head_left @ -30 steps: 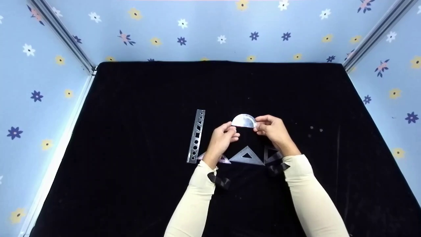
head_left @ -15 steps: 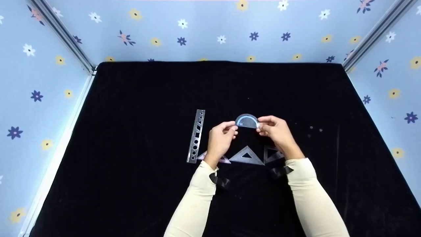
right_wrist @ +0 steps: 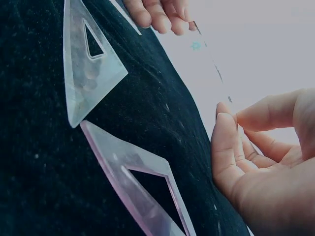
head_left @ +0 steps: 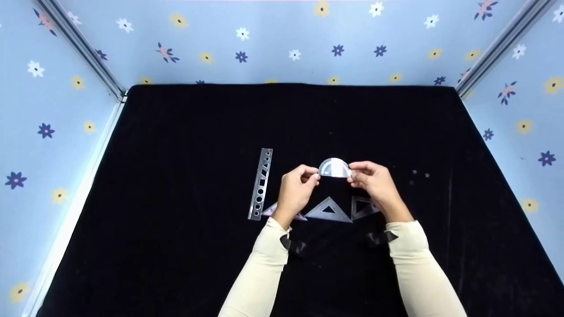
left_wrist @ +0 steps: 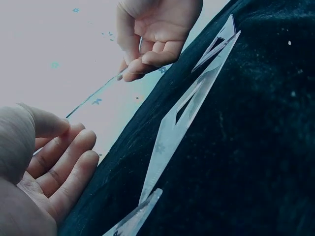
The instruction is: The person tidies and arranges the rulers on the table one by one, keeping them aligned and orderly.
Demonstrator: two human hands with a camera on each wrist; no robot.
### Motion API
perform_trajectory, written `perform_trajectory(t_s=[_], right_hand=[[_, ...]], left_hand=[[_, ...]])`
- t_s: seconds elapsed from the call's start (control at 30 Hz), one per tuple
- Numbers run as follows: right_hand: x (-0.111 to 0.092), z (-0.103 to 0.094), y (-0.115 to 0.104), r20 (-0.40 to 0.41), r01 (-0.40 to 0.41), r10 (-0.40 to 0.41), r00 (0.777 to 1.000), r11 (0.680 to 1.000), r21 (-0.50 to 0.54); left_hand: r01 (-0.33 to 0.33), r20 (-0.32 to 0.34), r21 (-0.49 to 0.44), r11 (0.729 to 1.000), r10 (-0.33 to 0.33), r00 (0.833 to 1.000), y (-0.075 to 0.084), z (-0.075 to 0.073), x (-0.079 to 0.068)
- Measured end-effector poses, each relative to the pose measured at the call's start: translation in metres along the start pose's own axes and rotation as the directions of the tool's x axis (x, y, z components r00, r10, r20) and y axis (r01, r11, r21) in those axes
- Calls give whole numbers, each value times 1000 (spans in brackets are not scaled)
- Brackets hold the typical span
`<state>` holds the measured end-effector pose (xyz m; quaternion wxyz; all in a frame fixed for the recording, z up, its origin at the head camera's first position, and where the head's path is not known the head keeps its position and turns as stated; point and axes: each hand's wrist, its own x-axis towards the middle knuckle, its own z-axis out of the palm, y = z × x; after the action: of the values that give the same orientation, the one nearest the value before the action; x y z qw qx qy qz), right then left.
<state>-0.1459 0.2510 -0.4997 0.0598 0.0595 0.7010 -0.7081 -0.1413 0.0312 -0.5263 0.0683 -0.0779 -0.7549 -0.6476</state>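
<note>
A clear half-round protractor [head_left: 334, 168] is held up between both hands in the head view, a bright reflection across its right half. My left hand [head_left: 299, 188] pinches its left corner between thumb and fingers. At the opposite corner my right hand [head_left: 373, 184] pinches it the same way. Both wrist views show the protractor edge-on as a thin line between the fingertips. Below it on the black cloth lies a clear set square [head_left: 328, 210] with a triangular cutout. Another set square [head_left: 362, 208] sits to its right, partly under the right wrist. A pinkish set square [head_left: 269, 209] is mostly hidden by the left wrist.
A clear ruler [head_left: 260, 184] with a row of cut-out shapes lies left of the hands. Black cloth [head_left: 185, 141] covers the table. Flowered blue panels [head_left: 282, 39] stand behind and at both sides, with metal posts [head_left: 79, 48] at the corners.
Both hands have shifted slightly right and toward the person with the protractor. Its tilt has varied, so the reflection went from nearly all over it, to none, to half. The head view moved a little.
</note>
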Motion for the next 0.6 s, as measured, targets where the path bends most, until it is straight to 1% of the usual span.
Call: perform_trajectory(t_s=[0.17, 0.27, 0.37, 0.47, 0.6], right_hand=[[-6, -4, -1, 0, 7, -7, 1000, 1000, -1], [-10, -9, 0, 2, 17, -17, 1000, 1000, 6], [-15, -13, 1, 8, 22, -22, 1000, 1000, 16], [-19, -18, 2, 13, 23, -23, 1000, 1000, 12], [-25, -23, 2, 14, 27, -27, 1000, 1000, 3]], left_hand=[[-27, 36, 20, 999, 26, 999, 1, -1, -1], [-32, 79, 19, 999, 30, 996, 1, 0, -1], [-20, 150, 2, 1000, 20, 989, 3, -1, -2], [-10, 217, -17, 1000, 13, 976, 5, 0, -4], [-23, 261, -12, 1000, 25, 965, 4, 1, -6]])
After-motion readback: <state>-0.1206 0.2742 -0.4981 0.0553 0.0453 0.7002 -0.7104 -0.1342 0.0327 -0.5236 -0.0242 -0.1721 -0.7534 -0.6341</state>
